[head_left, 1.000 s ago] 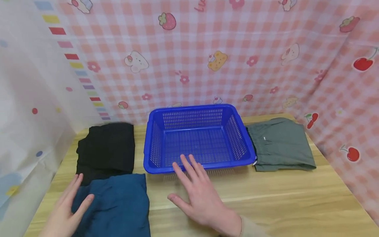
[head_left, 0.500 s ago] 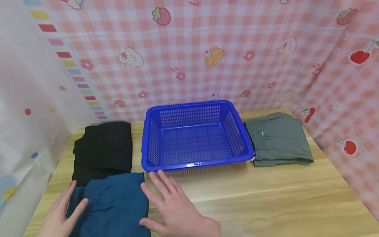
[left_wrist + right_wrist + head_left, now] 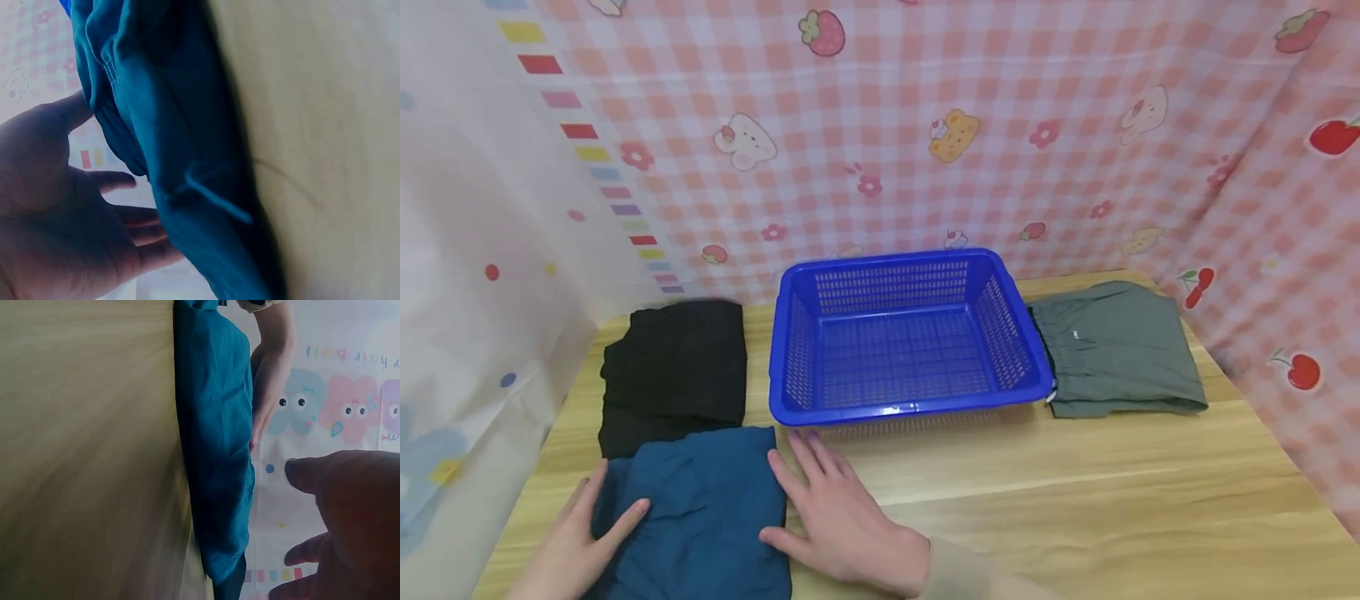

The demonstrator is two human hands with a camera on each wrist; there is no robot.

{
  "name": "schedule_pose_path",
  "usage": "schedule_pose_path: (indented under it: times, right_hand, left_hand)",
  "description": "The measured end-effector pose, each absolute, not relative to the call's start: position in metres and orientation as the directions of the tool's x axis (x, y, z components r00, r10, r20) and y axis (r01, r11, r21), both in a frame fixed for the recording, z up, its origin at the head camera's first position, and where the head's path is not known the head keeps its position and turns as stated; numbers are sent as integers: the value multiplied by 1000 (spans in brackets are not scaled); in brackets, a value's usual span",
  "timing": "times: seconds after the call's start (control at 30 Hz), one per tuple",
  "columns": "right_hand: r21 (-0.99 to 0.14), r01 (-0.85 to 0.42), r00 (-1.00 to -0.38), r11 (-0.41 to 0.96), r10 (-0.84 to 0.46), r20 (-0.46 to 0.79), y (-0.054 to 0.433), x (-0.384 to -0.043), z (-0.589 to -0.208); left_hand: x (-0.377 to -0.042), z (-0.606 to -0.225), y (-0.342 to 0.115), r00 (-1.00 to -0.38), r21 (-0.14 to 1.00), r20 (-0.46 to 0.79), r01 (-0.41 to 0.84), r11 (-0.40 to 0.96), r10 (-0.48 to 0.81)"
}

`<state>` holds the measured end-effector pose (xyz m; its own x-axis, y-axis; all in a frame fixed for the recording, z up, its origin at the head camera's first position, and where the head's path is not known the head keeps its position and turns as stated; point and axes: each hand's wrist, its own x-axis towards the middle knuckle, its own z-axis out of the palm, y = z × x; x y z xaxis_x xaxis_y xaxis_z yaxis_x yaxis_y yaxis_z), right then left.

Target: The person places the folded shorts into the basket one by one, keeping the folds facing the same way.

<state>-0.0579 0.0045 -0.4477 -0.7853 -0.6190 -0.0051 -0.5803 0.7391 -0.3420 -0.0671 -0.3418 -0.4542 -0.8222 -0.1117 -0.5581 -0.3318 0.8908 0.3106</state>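
Note:
A pair of folded blue pants (image 3: 707, 508) lies at the front left of the table, with a thin loose cord showing in the left wrist view. My left hand (image 3: 568, 546) is at its left edge, fingers spread and thumb over the cloth. In that wrist view, the fingertips meet the edge of the blue cloth (image 3: 156, 125). My right hand (image 3: 850, 521) is beside the right edge, fingers straight and spread. The right wrist view shows a gap between this hand (image 3: 350, 512) and the side of the folded cloth (image 3: 215, 437). Neither hand grips anything.
Behind the blue pants lies a folded black garment (image 3: 681, 367), partly overlapped by them. A blue plastic basket (image 3: 917, 409) with nothing in it stands at the back middle. Folded grey-green pants (image 3: 1123, 350) lie right of it. Patterned cloth (image 3: 820, 150) hangs behind the wooden table (image 3: 1075, 500).
My right hand has moved left and down, from over the basket's front rim to the right edge of the blue pants. The left hand has come slightly closer to their left edge.

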Motion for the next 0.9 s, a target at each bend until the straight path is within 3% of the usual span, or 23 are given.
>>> schedule_pose_path:
  times: [0.2, 0.4, 0.67, 0.9]
  right_hand:
    - [-374, -504, -791, 779, -590, -163, -13, -64, -445]
    - [-388, -441, -798, 809, -552, -244, -25, -70, -445]
    - [-305, -379, -854, 874, -457, -249, -39, -73, -450]
    - [-140, -448, -874, 883, -465, -138, -43, -74, -457]
  left_hand:
    - [-66, -453, -340, -817, 248, -556, -339, 908, -153]
    - [-68, -452, -339, -832, 280, -542, -308, 909, -115]
    - [-71, -456, -334, -848, 296, -525, -266, 917, -76]
    - [-73, -456, -317, -865, 249, -496, -226, 942, -76]
